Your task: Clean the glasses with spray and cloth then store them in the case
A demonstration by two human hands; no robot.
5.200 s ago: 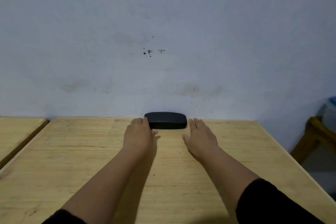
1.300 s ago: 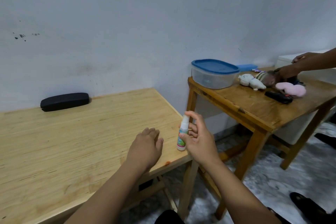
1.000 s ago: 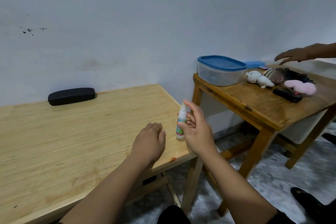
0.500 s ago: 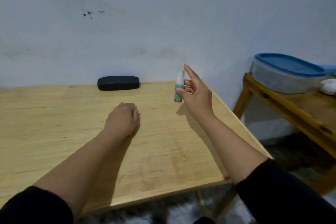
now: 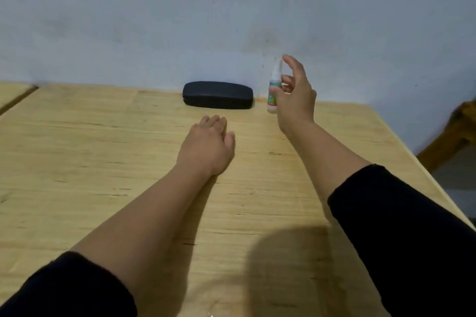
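A closed black glasses case (image 5: 217, 95) lay flat at the far edge of the wooden bench (image 5: 77, 162), against the pale wall (image 5: 231, 20). Its contents could not be seen. A small white spray bottle (image 5: 273, 87) with a coloured label stood upright just right of the case, its base at or just above the bench surface. The right hand (image 5: 293, 95) held the bottle at its lower body, thumb and lower fingers around it, index finger raised above the nozzle. The left hand (image 5: 210, 145) rested palm down on the bench in front of the case, fingers loosely relaxed, holding nothing. Both forearms showed black sleeves.
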